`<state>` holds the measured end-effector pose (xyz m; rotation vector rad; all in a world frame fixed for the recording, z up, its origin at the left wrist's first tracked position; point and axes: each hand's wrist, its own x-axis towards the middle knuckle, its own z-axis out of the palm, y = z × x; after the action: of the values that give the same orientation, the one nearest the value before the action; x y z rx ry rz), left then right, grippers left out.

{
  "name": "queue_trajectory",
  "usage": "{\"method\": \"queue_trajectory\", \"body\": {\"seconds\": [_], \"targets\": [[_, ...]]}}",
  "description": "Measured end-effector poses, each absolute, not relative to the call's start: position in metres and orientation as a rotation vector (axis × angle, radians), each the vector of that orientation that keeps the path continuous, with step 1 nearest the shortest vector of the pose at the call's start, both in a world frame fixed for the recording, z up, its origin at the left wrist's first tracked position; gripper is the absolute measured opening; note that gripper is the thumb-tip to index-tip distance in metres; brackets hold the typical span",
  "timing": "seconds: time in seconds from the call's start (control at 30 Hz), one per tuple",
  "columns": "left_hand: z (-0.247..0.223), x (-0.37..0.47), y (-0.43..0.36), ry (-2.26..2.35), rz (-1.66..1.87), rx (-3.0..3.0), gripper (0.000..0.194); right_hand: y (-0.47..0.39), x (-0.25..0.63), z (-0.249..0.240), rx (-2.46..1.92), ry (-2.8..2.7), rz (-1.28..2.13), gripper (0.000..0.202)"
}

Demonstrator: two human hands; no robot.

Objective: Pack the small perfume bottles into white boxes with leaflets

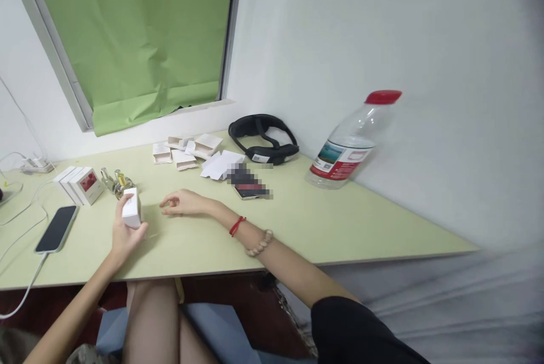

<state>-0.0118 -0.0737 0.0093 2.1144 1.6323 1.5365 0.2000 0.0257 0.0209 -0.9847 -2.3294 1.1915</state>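
Note:
My left hand (126,239) is closed around a small white box (131,209), thumb on one side and fingers on the other, above the pale green table. To its right, my right hand (183,203) hovers with fingers loosely curled and apart, holding nothing. Behind the held box stand several small glass bottles (120,181) with gold and silver tops, partly hidden by it. Several white boxes (80,184) stand in a row left of the bottles, the nearest with a red picture.
Opened white cartons (185,160) lie at the back near a black headset (264,145). A partly blurred dark object (249,187) lies before them. A large red-capped water bottle (338,154) stands at right. One phone (57,229) with a white cable (32,284) rests at left.

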Motion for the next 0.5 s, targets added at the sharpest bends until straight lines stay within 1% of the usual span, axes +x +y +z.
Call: {"method": "queue_trajectory", "body": {"seconds": [0.07,0.13,0.2,0.37,0.43,0.5], "targets": [[0.011,-0.028,-0.081,1.735,1.566,2.056,0.069,0.026,0.199,0.019,-0.973,-2.333,1.195,0.048],[0.013,-0.044,-0.084,1.879,1.555,2.003,0.078,0.027,0.199,0.019,-0.960,-2.339,1.187,0.046],[0.017,-0.061,-0.082,2.025,1.505,1.976,0.086,0.027,0.198,0.018,-0.954,-2.347,1.179,0.044],[0.026,-0.102,-0.061,2.379,1.330,1.988,0.094,0.029,0.197,0.016,-0.961,-2.362,1.128,0.042],[0.030,-0.114,-0.053,2.450,1.259,1.966,0.092,0.030,0.196,0.015,-0.949,-2.363,1.129,0.041],[0.031,-0.122,-0.047,2.491,1.212,1.965,0.081,0.031,0.196,0.014,-0.937,-2.367,1.126,0.041]]}}
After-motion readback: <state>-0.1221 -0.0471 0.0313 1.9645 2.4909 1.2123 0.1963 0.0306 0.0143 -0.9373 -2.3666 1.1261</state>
